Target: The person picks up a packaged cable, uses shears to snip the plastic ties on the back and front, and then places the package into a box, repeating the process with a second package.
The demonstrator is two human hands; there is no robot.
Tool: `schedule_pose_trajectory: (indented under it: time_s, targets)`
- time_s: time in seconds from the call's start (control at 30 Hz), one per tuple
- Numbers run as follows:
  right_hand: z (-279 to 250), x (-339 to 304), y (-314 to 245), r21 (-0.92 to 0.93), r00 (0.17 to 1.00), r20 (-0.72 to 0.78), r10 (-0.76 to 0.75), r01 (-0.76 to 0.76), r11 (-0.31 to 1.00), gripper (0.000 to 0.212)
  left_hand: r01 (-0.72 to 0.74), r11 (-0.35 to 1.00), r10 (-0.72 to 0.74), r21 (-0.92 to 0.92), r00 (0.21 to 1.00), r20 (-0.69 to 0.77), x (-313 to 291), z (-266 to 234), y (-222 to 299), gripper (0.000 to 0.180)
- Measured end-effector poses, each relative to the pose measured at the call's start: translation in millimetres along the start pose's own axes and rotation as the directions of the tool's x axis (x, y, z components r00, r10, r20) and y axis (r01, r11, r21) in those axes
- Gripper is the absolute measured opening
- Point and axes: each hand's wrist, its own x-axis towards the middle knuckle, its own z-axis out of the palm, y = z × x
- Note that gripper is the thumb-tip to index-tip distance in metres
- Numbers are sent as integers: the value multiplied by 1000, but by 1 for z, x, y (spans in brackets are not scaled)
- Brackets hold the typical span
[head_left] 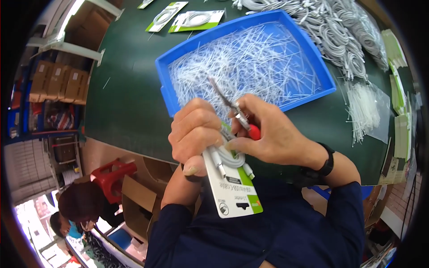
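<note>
Here, on the near side of the blue plastic tray (308, 99), my left hand (194, 134) is clamped on a white-and-green card (232, 196) with a coiled white cable (235, 158); my right hand (275, 131) wraps red-handled metal cutters (241, 118), tips pointing toward the tray's thin white strips (250, 60).

A white tube light (71, 19) glares at upper left and brightness washes out the lower-left edge as I watch remotely; the fisheye bows the well-lit green table (127, 96) inside black corners.
</note>
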Motion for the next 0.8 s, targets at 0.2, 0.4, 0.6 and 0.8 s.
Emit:
schedule_pose_trajectory:
  time_s: [0.2,0.4,0.6,0.8]
  targets:
    - [1,-1,9,-105,982,-88,-168,158,982,36,95,980,-116,177,987,112,-4,6,12,56]
    - [19,4,21,-74,900,-260,-350,342,937,33,-131,978,138,-163,990,31,-7,16,-42,47]
    - [18,-4,30,-357,813,-404,-419,281,891,29,-114,832,190,-542,978,86,10,75,-47,41]
    - [6,-29,42,-288,805,-437,-402,298,910,32,-17,726,194,-687,964,181,17,101,-54,36]
